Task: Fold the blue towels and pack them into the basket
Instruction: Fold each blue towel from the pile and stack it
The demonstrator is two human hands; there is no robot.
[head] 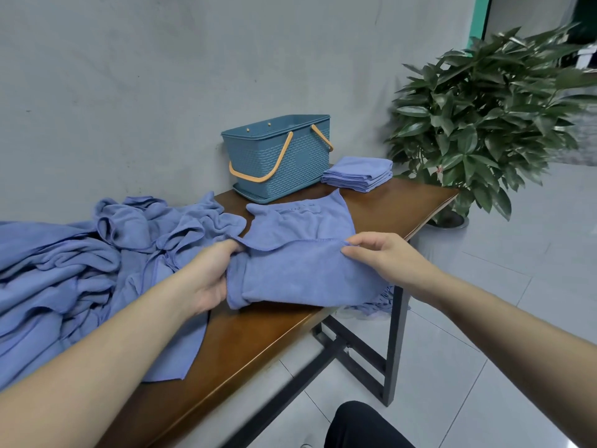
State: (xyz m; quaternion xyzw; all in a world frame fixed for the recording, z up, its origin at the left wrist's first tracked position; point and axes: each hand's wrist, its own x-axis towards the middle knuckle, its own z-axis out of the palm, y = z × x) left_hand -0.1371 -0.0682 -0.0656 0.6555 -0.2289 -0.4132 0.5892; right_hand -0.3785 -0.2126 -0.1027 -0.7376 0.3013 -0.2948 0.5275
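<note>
A blue towel (300,253) lies partly folded on the brown table (400,205), its near half doubled over the far half. My left hand (210,276) grips the towel's left edge with curled fingers. My right hand (384,257) pinches the folded edge at the right. A heap of unfolded blue towels (80,263) covers the table's left part. Behind stands a teal basket (281,156) with orange handles, its inside hidden. A small stack of folded blue towels (358,174) sits to the right of the basket.
A grey wall runs behind the table. A potted plant (491,114) stands on the tiled floor past the table's right end. The table's front edge is close to me, with black metal legs (392,344) below and my dark-clad knee (358,428) in front.
</note>
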